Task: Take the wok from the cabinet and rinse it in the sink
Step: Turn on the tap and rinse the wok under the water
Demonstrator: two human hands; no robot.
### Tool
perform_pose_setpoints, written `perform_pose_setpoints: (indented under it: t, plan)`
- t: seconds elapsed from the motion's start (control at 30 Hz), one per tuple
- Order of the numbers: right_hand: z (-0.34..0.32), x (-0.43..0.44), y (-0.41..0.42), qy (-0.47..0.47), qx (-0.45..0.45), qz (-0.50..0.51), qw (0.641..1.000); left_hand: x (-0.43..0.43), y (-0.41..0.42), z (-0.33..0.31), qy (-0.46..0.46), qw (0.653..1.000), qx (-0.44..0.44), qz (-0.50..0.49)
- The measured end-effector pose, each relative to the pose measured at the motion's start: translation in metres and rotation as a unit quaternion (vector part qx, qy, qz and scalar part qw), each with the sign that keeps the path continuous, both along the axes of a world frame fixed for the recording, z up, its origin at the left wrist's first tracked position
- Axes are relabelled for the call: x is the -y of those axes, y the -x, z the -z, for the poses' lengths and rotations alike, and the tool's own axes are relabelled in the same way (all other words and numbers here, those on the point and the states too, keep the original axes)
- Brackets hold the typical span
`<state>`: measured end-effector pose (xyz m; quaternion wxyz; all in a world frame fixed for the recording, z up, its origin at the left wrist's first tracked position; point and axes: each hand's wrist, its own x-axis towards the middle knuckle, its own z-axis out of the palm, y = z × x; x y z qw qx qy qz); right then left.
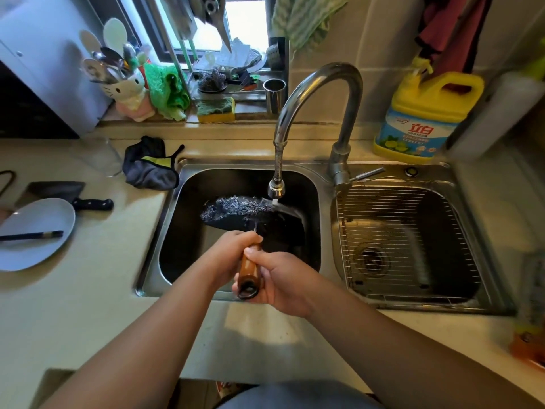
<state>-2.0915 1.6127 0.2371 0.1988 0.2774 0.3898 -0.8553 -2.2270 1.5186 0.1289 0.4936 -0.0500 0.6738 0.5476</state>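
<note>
Both hands, left hand [233, 255] and right hand [283, 278], squeeze the brown wooden handle [250, 271], tipping the black wok [253, 219] under the silver tap [312, 113] so water [275, 202] washes it.

Daylight only, coming thru window [241, 22] at top center; pane blown out, no detail. Rest of scene dim-ish w/ warm yellow cast on counter [88, 290]. Left sink basin [177, 231] nearly black inside, wok [250, 214] hard to separate from it. Bright glare streak along faucet [318, 81] arch, softer sheen on blue plate [35, 231]. Soft shadows under both forearms. Strong fisheye: edges bow, corners stretched. Right edge smeared/soft, detergent jug [424, 119] label slightly blurry. Center reasonably sharp.
</note>
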Motion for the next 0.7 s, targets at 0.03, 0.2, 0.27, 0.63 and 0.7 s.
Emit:
perform_pose_setpoints:
  t: [0.03, 0.2, 0.27, 0.63, 0.7]
  plan:
    - [0.0, 0.0, -0.001, -0.015, 0.001, -0.012, 1.0, 0.003, -0.003, -0.003, -0.014, 1.0, -0.001, 0.006]
    - [0.006, -0.002, -0.008, -0.066, -0.001, -0.043, 0.997, 0.001, -0.017, -0.013, -0.032, 0.999, 0.012, -0.03]
    - [0.009, -0.004, -0.009, -0.094, -0.004, -0.056, 0.994, 0.0, -0.023, -0.021, -0.042, 0.998, 0.019, -0.042]
    - [0.023, -0.017, -0.012, -0.232, -0.009, -0.119, 0.965, -0.018, -0.053, -0.048, -0.027, 0.987, 0.059, -0.15]
    - [0.024, -0.015, -0.011, -0.248, -0.011, -0.133, 0.959, -0.022, -0.057, -0.056, -0.003, 0.986, 0.047, -0.159]
